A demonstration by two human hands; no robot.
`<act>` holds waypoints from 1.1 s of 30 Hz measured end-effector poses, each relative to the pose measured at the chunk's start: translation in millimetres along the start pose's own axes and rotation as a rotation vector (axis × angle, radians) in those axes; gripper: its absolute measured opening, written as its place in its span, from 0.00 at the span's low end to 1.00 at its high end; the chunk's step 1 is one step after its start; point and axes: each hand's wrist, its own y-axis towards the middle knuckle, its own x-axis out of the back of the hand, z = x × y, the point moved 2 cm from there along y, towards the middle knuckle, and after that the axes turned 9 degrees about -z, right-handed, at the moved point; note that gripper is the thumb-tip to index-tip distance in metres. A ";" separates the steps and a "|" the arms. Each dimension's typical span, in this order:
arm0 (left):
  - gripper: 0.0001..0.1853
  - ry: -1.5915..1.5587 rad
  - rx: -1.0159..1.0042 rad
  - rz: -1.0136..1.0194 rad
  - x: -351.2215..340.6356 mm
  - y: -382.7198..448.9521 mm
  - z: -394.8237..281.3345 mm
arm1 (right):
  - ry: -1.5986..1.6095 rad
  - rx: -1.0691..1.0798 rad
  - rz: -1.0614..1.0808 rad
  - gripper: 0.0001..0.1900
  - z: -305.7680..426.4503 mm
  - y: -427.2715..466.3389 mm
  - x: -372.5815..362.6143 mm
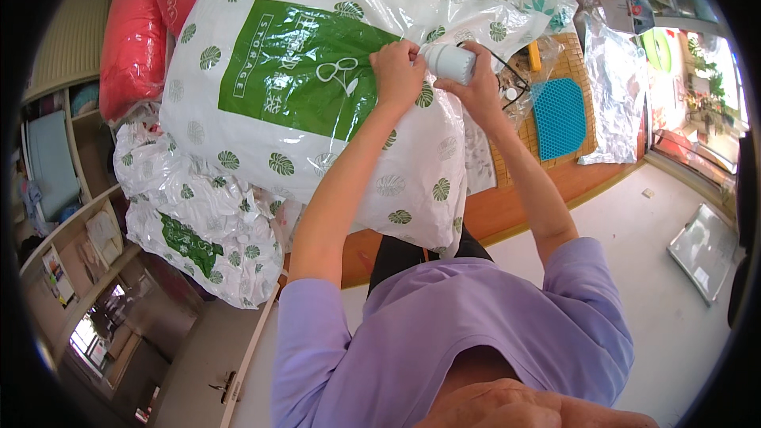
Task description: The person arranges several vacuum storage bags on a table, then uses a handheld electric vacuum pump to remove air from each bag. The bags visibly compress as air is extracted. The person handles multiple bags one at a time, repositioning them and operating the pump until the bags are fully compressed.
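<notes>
Before me lies a large, puffed plastic storage bag (285, 160), white with green leaf prints and a green panel bearing writing. My right hand (483, 86) grips a white cylindrical device (455, 63), apparently an electric air pump, held on its side. The pump's narrower end points left and meets the bag's film beside my left hand (401, 74). With bent fingers, my left hand pinches the film there, and creases run outward from that spot. My fingers hide the exact contact between pump and bag. A black cord (505, 65) shows just right of the pump.
A crumpled leaf-print bag (202, 220) hangs at the left, below red packed bundles (134, 47). On the right, a blue honeycomb cushion (560, 119) rests on a woven mat (585, 83) beside clear plastic (612, 83). Shelves (77, 148) stand left; a framed panel (704, 252) lies on the floor.
</notes>
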 end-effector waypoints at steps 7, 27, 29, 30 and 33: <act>0.34 0.075 -0.044 0.042 6.3 -12.0 -21.0 | 0.059 0.093 -0.129 0.50 -13.7 -9.3 -12.8; 0.53 0.156 -0.095 -0.061 -6.6 -25.1 -29.6 | 0.897 -0.386 0.155 0.27 -41.6 -10.7 -3.2; 0.53 0.170 -0.098 -0.063 -6.6 -22.9 -24.1 | 0.905 -0.345 0.121 0.27 -38.1 -11.4 -10.0; 0.53 0.175 -0.088 -0.058 -7.3 -22.0 -24.6 | 0.909 -0.324 0.101 0.27 -37.6 -10.6 -12.2; 0.54 0.161 -0.075 -0.065 -8.9 -21.4 -27.2 | 0.845 -0.327 0.117 0.28 -38.8 -9.4 -9.9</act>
